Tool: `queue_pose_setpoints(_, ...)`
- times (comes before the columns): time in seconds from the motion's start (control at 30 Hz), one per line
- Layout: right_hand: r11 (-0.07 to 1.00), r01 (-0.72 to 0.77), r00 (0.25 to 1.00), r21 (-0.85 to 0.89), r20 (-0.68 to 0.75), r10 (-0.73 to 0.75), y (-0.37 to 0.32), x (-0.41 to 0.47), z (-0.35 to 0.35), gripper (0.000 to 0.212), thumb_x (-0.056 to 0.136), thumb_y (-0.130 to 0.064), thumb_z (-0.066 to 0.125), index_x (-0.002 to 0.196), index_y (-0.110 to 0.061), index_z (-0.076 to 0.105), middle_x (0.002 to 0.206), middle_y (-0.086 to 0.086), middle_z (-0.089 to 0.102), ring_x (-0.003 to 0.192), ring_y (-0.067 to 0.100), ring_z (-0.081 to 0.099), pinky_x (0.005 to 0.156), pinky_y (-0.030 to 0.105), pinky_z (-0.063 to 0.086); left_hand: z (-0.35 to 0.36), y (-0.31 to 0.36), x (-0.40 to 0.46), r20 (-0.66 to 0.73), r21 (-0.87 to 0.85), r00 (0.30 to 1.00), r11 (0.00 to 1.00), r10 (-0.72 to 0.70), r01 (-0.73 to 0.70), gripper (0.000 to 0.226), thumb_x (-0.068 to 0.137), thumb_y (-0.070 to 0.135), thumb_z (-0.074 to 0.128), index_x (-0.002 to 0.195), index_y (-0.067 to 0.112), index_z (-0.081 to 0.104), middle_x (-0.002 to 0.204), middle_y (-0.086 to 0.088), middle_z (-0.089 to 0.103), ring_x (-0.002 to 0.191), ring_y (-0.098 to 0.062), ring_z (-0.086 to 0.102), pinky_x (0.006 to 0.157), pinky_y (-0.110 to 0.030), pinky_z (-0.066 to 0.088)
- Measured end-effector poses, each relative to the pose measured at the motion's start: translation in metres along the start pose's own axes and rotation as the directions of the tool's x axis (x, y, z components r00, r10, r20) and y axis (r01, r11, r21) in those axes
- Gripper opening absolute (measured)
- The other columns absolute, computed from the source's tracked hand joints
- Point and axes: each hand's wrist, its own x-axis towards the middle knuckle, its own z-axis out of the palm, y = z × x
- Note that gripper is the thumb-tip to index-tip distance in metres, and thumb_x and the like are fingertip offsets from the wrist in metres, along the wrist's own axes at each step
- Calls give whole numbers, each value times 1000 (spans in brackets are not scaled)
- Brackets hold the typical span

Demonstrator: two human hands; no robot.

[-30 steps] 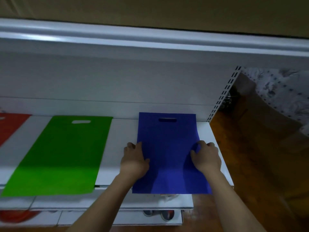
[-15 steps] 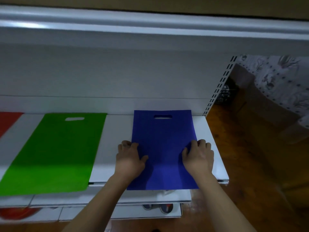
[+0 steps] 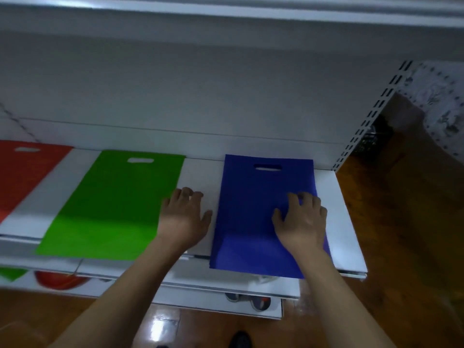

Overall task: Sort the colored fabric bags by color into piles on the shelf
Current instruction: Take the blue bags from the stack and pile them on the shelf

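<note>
Blue bag (image 3: 261,209) flat on white shelf (image 3: 336,209) at right end, long axis front-to-back, handle cutout at far edge near back wall, near edge overhanging shelf lip. Right hand (image 3: 301,219) on bag's right half, fingers bent and somewhat spread, tips pressing fabric; no pinch evident. Left hand (image 3: 183,217) on bare shelf just left of bag, fingers loosely curled, thumb out toward bag's left edge, not on fabric; gap small. Green bag (image 3: 113,204) parallel, just beyond left hand, touching or not cannot be told; red bag (image 3: 27,169) farther left, partly out of view. Judgement: bag apparently placed; right hand nearer for any final squaring; next bag must come from elsewhere, no loose stock visible. Versus half a second ago: left hand off bag's left edge and shifted left onto shelf; right hand further onto the bag; bag apparently unmoved; view panned left, red bag more exposed.
</note>
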Motion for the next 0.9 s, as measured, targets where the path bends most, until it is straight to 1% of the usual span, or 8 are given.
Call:
queue_pose_setpoints(0.13,982,187,979,-1,82,-186,-58,-1,-8,57,95,-50,42,142,-17,39,146,9,36,134,27,28,108,39,22,-29,-58,-21,-50,90,996,993,-74,78,48,75,46,44,92,9,69,88,-14,66,83,-35,62,66,-39,47)
queue_pose_setpoints(0.23,953,301,947,26,105,-302,-121,-6,-10,62,94,-56,35,145,-19,36,149,8,32,137,27,24,112,39,16,-53,-114,-46,-51,113,980,974,-190,195,48,74,49,48,97,12,70,90,-12,68,85,-35,62,67,-41,48)
queue_pose_setpoints(0.3,919,390,918,48,61,-393,-174,-16,-8,64,89,-56,39,134,-12,52,137,15,48,127,34,41,107,46,29,-65,-157,-70,-86,114,961,956,-262,271,51,76,53,46,99,13,69,92,-11,68,88,-35,62,70,-42,47)
queue_pose_setpoints(0.37,873,485,873,55,18,-487,-231,-31,-1,64,81,-56,42,115,-8,66,115,20,61,108,38,56,94,50,44,-76,-203,-99,-128,104,935,933,-330,343,52,78,54,44,99,14,69,92,-11,67,89,-35,61,71,-43,46)
queue_pose_setpoints(0.47,814,579,813,54,38,-581,-326,-60,1,59,76,-57,49,112,-13,66,111,18,62,104,37,56,90,48,47,-94,-274,-150,-176,86,876,879,-449,468,53,80,56,39,99,15,68,94,-10,66,92,-35,59,72,-42,46)
queue_pose_setpoints(0.6,682,726,686,93,-33,-727,-442,-98,11,59,74,-56,49,110,-12,65,107,16,63,99,35,58,84,43,47,-113,-365,-219,-246,68,773,785,-585,616,46,90,55,48,118,20,61,116,-5,62,113,-29,52,87,-43,41)
queue_pose_setpoints(0.67,618,774,630,136,-71,-773,-494,-117,18,60,74,-56,46,110,-12,66,108,15,64,102,35,58,87,45,47,-121,-403,-249,-290,39,716,739,-635,672,48,91,54,50,123,20,60,121,-6,61,117,-29,50,90,-45,40)
queue_pose_setpoints(0.9,447,878,466,172,-91,-880,-635,-167,41,56,75,-55,43,106,-13,65,109,14,62,106,33,55,90,44,44,-141,-505,-313,-256,35,551,562,-794,826,51,93,59,40,132,28,50,133,0,54,126,-22,42,101,-43,36)
